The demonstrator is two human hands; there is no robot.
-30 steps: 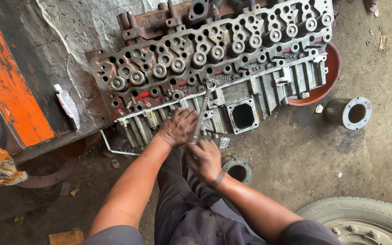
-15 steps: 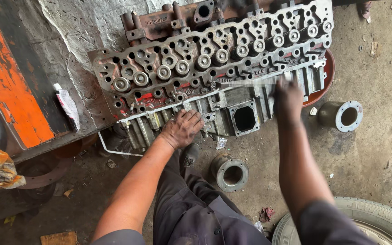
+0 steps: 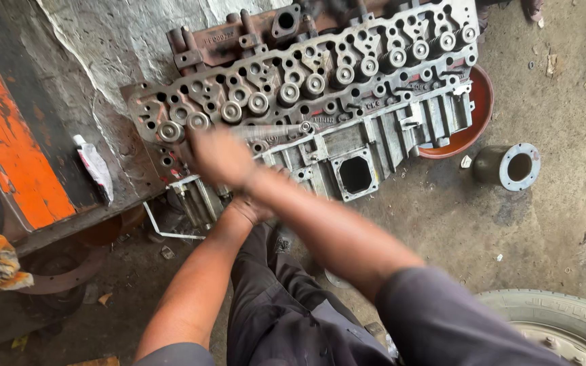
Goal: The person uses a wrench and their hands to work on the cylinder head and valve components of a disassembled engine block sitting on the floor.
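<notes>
The cylinder head [image 3: 306, 88] lies on the dirty floor, tilted against the orange machine's [image 3: 8, 142] base, with its valve springs facing up. The right hand [image 3: 220, 157] reaches across its left end, blurred, so whether it is open or closed around anything cannot be told. The left hand [image 3: 251, 207] sits below that end, mostly hidden under the right forearm; its grip cannot be told either. Crossed arms could make for an awkward pull, and a slip on the oily casting might drive knuckles into the sharp ribs [image 3: 401, 132] along the head's lower edge. The head might also rock, since it rests partly on the red pan [image 3: 476, 122] at its right end. The flanged pipe [image 3: 508, 166] right of the head is a trip risk.
</notes>
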